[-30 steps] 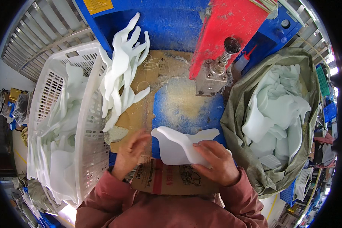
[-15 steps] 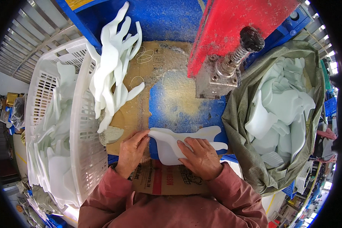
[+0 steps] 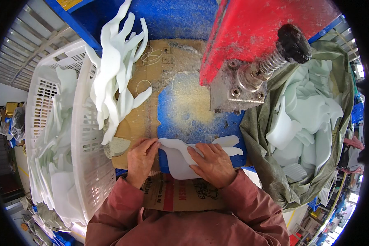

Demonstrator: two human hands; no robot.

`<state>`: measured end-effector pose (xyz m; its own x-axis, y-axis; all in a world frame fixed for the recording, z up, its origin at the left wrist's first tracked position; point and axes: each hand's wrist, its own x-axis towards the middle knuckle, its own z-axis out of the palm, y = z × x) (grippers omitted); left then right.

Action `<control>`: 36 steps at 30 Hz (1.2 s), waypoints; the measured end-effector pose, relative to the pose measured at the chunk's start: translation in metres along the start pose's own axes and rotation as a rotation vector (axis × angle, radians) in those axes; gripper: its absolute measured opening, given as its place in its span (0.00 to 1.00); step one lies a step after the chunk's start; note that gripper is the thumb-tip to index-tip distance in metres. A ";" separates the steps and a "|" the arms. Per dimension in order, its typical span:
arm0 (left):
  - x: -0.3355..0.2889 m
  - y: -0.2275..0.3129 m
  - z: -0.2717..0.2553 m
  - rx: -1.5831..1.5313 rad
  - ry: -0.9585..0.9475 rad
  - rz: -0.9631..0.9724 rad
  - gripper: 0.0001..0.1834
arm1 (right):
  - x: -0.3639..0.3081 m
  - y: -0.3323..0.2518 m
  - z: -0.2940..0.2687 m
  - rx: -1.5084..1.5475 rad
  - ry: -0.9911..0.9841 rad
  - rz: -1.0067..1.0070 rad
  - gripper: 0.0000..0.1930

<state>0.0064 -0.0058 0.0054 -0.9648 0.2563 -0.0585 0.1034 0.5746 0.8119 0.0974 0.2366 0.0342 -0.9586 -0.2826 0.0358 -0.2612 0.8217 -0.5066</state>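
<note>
At the front edge of the blue work surface lies a white wavy foam-like piece point(image 3: 174, 145), with a broad rounded lobe hanging toward me. My left hand point(image 3: 141, 160) pinches its left tip between thumb and fingertips. My right hand point(image 3: 212, 163) grips its right half, thumb in front and fingers over the top edge. Beyond my right fingers, the pale end of a second piece point(image 3: 227, 141) shows; the rest of it is hidden. How the two pieces lie against each other under my hand, I cannot tell.
A red machine arm point(image 3: 254, 33) with a metal block point(image 3: 233, 92) overhangs the dusty blue surface point(image 3: 172, 106). Wavy white strips point(image 3: 115, 69) are heaped on cardboard point(image 3: 143, 123) at left. A white basket point(image 3: 92, 164) and an olive sack point(image 3: 258, 164) of white pieces flank me.
The view has shifted slightly. My right hand has moved a little left and away from me, and the front piece now covers more of the second piece behind it. My left hand keeps its pinch.
</note>
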 end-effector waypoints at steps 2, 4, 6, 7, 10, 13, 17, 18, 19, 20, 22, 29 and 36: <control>0.002 -0.001 0.000 0.006 0.011 0.026 0.07 | 0.002 0.001 0.002 -0.006 -0.009 -0.001 0.29; 0.005 -0.002 0.001 -0.002 -0.017 -0.029 0.07 | 0.002 0.002 0.004 -0.014 -0.026 0.002 0.29; 0.006 -0.002 0.001 -0.010 -0.030 -0.064 0.06 | 0.003 0.002 0.005 -0.017 -0.040 0.005 0.28; 0.007 -0.003 0.001 -0.007 -0.029 -0.072 0.06 | 0.003 0.002 0.005 -0.030 -0.046 0.012 0.28; 0.008 -0.004 0.001 0.015 -0.033 -0.076 0.06 | 0.004 0.002 0.006 -0.048 -0.044 0.021 0.27; 0.010 -0.005 0.003 0.045 -0.031 -0.061 0.06 | 0.006 0.003 0.006 -0.051 -0.040 0.027 0.25; 0.012 -0.005 0.004 0.120 -0.032 -0.020 0.07 | 0.008 0.003 0.007 -0.065 -0.017 0.023 0.23; 0.012 -0.005 0.005 0.133 -0.030 -0.005 0.07 | 0.008 0.003 0.008 -0.071 -0.012 0.026 0.23; 0.012 -0.005 0.005 0.146 -0.029 0.009 0.07 | 0.008 0.003 0.008 -0.082 -0.023 0.029 0.22; 0.012 -0.006 0.005 0.148 -0.020 0.034 0.07 | 0.009 0.003 0.009 -0.091 -0.031 0.033 0.22; 0.012 -0.008 0.007 0.199 -0.027 0.035 0.07 | 0.009 0.004 0.010 -0.103 -0.034 0.033 0.21; 0.014 -0.005 0.004 0.130 -0.066 -0.059 0.07 | 0.012 0.009 0.017 -0.125 -0.006 0.014 0.18; 0.009 0.036 -0.004 0.114 -0.096 0.175 0.09 | 0.015 0.008 0.020 -0.259 0.003 -0.033 0.14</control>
<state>0.0004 0.0139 0.0369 -0.9029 0.4293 0.0187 0.2994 0.5973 0.7441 0.0831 0.2288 0.0133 -0.9494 -0.3100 0.0510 -0.3121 0.9115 -0.2679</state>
